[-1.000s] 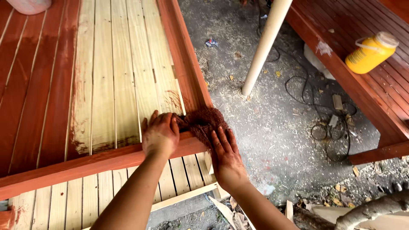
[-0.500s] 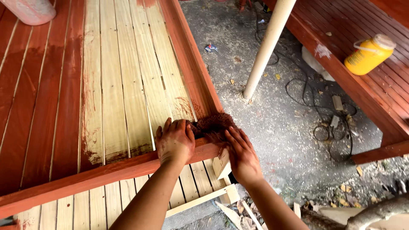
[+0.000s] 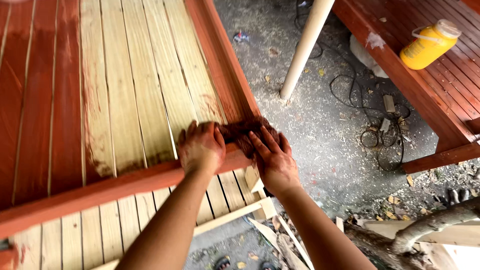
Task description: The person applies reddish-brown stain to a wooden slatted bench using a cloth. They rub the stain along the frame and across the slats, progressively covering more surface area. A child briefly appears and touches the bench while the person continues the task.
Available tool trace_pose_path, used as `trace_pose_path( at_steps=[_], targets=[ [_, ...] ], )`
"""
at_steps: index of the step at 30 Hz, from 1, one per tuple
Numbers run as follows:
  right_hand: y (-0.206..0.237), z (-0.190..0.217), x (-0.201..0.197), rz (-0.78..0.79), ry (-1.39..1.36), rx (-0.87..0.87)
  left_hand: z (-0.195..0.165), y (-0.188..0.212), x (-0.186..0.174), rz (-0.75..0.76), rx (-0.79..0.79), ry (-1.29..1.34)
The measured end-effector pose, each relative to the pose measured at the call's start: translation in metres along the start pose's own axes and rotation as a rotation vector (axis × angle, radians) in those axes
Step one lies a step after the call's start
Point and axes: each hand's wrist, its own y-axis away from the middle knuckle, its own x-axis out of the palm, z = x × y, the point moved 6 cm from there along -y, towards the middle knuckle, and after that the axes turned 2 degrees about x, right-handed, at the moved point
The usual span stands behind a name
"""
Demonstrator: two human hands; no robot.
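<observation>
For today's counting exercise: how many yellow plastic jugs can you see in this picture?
1. The yellow jug lies on its side on the red-stained bench at upper right. Others may sit beyond the picture's edges.

1. The scene is lit by soft, even daylight; no hard shadows are cast.
2. A mild sheen is seen on the wet red stain of the slatted wooden panel (image 3: 45,100).
3. A faint shadow is thrown under the left hand (image 3: 201,147) and right hand (image 3: 272,160).
4. The bottom right corner is washed out to near white.
5. Slight bending of straight boards is noticed toward the edges, and the forearms at the bottom are rendered a little soft.
</observation>
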Motion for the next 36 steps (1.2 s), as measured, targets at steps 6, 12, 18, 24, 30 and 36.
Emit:
trace_pose_path(
  at_steps=[6,12,18,24,30,36],
  targets=[
    [0.035,-0.03,-0.005,-0.199,-0.263,-0.324,0.007,0.002,0.006,0.033,-0.063,-0.025],
    [0.07,-0.094,0.018,0.083,-0.928,0.028,-0.014,0.003,0.012,0.328,0.006,0.026],
    [0.067,-0.158,0.014,0.232,-0.856,0.484,-0.044,-0.003,0.038,0.604,-0.023,-0.038],
    [0.032,-0.134,-0.05,0.334,-1.743,0.488,-0.107,-0.038,0.021,0.243,0.107,0.471],
    [0.023,-0.104,-0.128,0.139,-2.008,0.235,-0.175,-0.017,-0.019,0.352,0.009,1.047],
    [0.032,-0.105,-0.125,0.141,-1.783,0.2,-0.201,0.062,-0.022,-0.297,0.258,1.141]
  ],
)
